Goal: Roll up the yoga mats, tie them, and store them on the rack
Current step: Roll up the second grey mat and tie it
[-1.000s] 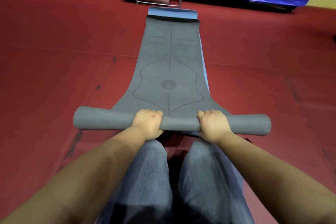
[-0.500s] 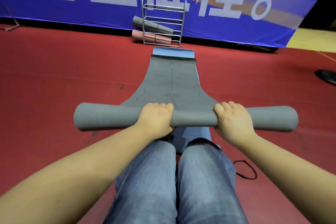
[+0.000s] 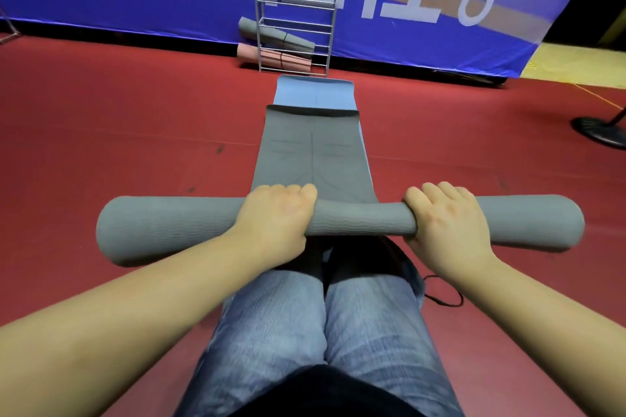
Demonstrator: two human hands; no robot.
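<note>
Head view. Both forearms reach forward from the lower corners, bare, palms down. The left hand (image 3: 276, 215) sits on the rolled part of the grey mat (image 3: 359, 222), knuckles up, its fingers (image 3: 298, 191) curled over the far side of the roll and closed on it. The right hand (image 3: 447, 218) grips the same roll further toward 3 o'clock, fingers wrapped over the top and closed, thumb hidden beneath. The roll lies crosswise at frame centre, just beyond the knees in blue jeans (image 3: 321, 322).

Materials: the grey mat is matte foam; the roll's outside shows a fine wavy ribbing, and its ends look swollen from lens distortion. The unrolled length runs toward 12 o'clock, flat, smooth, with thin printed lines. It lies on a light blue mat (image 3: 315, 93), which shows past its far end and along its 3 o'clock edge. At 12 o'clock stands a wire rack (image 3: 294, 35) of thin metal rails, holding a rolled grey mat above a rolled pink one. The floor (image 3: 118, 132) is red carpet, scuffed. A thin black cord (image 3: 447, 294) lies by the right knee. A blue banner (image 3: 169, 10) hangs behind the rack.
</note>
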